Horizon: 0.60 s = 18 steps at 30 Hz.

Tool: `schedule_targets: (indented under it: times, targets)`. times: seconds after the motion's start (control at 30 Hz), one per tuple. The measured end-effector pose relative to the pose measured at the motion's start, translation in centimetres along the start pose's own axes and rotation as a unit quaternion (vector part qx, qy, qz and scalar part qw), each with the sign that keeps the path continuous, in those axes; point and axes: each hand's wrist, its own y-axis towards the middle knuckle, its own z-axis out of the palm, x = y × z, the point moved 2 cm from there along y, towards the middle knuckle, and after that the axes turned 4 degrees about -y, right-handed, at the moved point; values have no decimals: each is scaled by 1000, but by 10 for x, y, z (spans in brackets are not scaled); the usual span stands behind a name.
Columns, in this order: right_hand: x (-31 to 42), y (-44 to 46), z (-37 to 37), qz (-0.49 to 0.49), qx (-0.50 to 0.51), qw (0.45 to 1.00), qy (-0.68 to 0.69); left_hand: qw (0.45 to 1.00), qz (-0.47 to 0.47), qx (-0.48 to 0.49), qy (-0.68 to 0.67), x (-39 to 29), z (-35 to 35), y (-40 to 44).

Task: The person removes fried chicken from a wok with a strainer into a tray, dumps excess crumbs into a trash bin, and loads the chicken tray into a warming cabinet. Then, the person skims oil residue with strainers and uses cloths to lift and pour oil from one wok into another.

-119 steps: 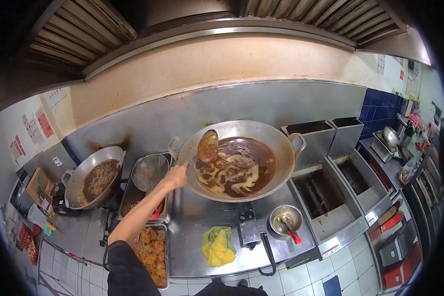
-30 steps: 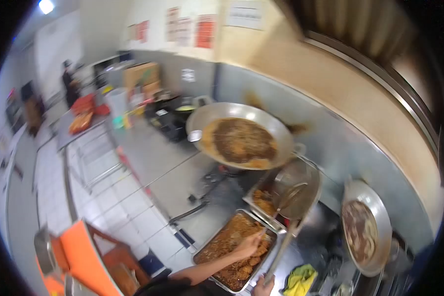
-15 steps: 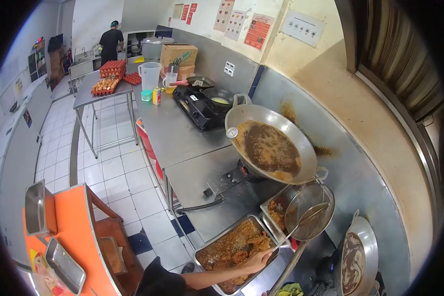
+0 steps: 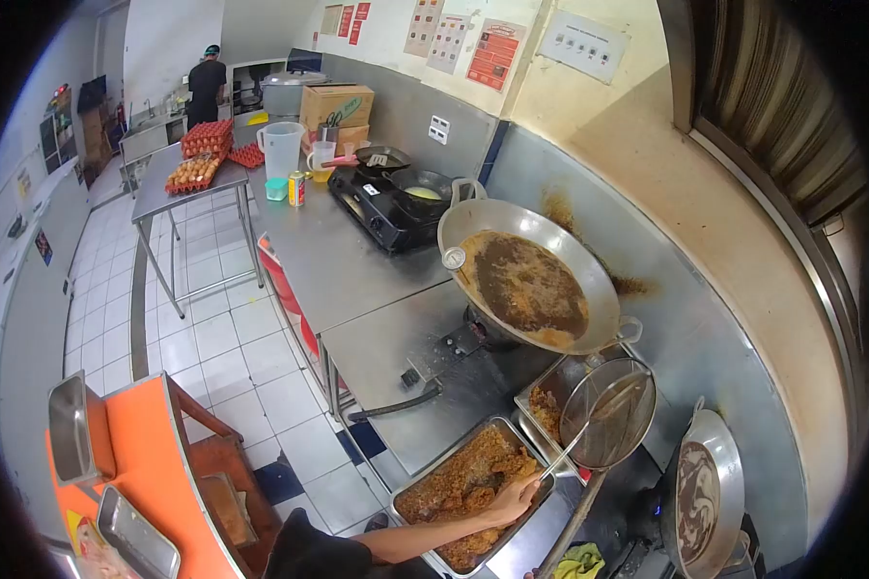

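My left hand (image 4: 512,500) is closed on the thin metal handle (image 4: 572,446) of a utensil whose far end reaches over a round mesh strainer (image 4: 616,398). Below this hand lies a metal tray (image 4: 403,502) with brown fried crumbly food (image 4: 473,473) in it. The strainer has a long wooden handle (image 4: 574,521) running down to the bottom edge. Only a sliver of my right hand (image 4: 530,575) shows there, against that handle. Partly under the strainer sits a second metal tray (image 4: 523,403) with similar food (image 4: 545,409).
A large wok (image 4: 603,323) of bubbling brown oil sits on a burner beyond the trays. Another wok (image 4: 729,482) with dark liquid stands at right. Further back are a black gas stove (image 4: 381,217) and egg trays (image 4: 203,145). An orange table (image 4: 145,444) stands left; a person (image 4: 206,92) works far behind.
The view has shifted slightly. My left hand stays over the tray with the metal handle, which now points more steeply across the strainer. The strainer has barely moved.
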Motion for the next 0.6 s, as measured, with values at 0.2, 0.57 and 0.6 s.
schedule_targets:
  times: [0.2, 0.57, 0.6]
  targets:
    - [3, -1, -5, -32, -11, 999, -36, 998, -30, -30, 45, 32, -12, 4]
    - [5, 6, -51, 68, -15, 997, -32, 979, -18, -38, 202, 6, -37, -26]
    - [18, 10, -60, 117, -10, 993, -4, 977, -19, -33, 212, 5, -39, -27]
